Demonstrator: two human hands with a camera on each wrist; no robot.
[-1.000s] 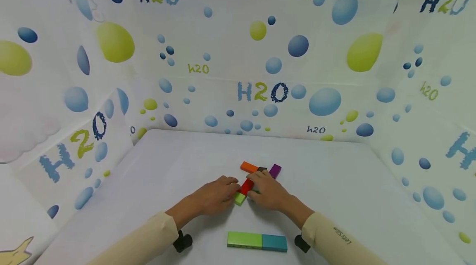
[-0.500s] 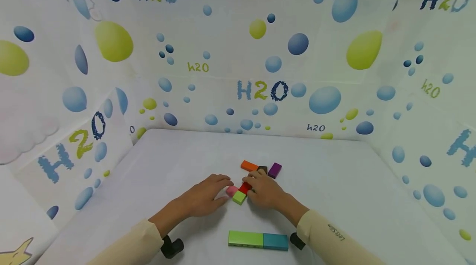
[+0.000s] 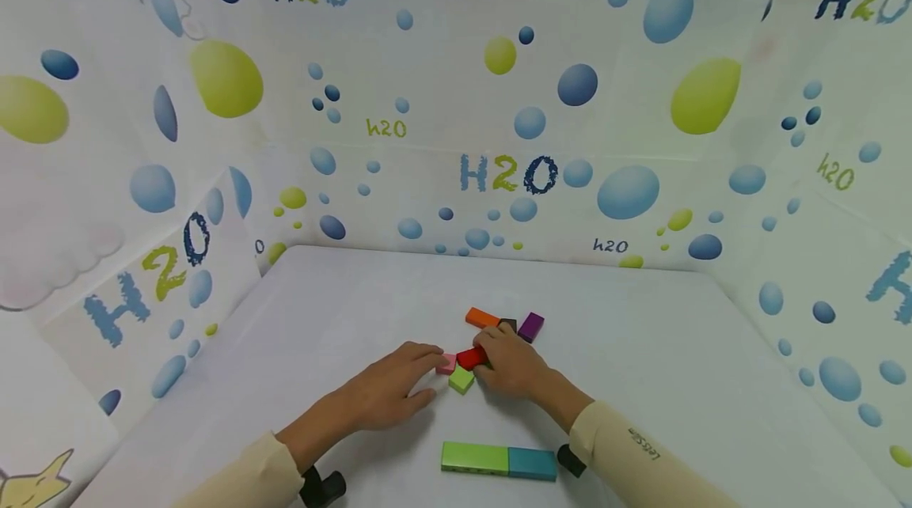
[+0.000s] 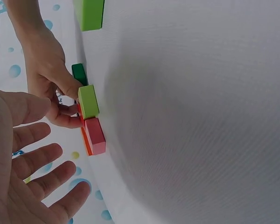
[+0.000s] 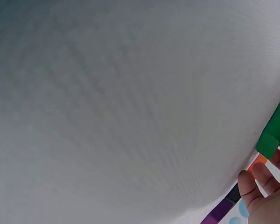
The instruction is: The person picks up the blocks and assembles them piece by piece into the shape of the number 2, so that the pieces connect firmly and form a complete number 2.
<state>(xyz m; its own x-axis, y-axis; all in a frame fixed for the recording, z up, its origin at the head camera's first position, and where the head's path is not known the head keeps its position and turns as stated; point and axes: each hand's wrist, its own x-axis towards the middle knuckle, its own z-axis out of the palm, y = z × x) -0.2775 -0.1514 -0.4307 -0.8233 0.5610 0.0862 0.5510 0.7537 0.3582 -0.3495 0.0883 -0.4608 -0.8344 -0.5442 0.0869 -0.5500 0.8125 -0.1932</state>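
Observation:
In the head view my left hand (image 3: 390, 385) reaches in from the left with straight, relaxed fingers, its index fingertip overlapping a pink block (image 3: 446, 365). My right hand (image 3: 514, 362) bends over a red block (image 3: 469, 358), thumb on the near side and fingers on the far side, pinching its right end. A light green block (image 3: 461, 381) lies just in front of the pink and red ones. A dark green block (image 5: 274, 130) sits beside the right fingers in the right wrist view; the right hand mostly hides it from the head view.
Behind the right hand lie an orange block (image 3: 482, 318), a black block (image 3: 507, 324) and a purple block (image 3: 530, 327). Closer to me a long light green block (image 3: 475, 457) stands end to end with a teal block (image 3: 532, 463). Patterned walls surround the white table (image 3: 342, 294).
The left hand has drawn back to the left from the blocks, uncovering the pink block. The red block has turned to lie more crosswise under the right hand, and the light green block has turned slightly.

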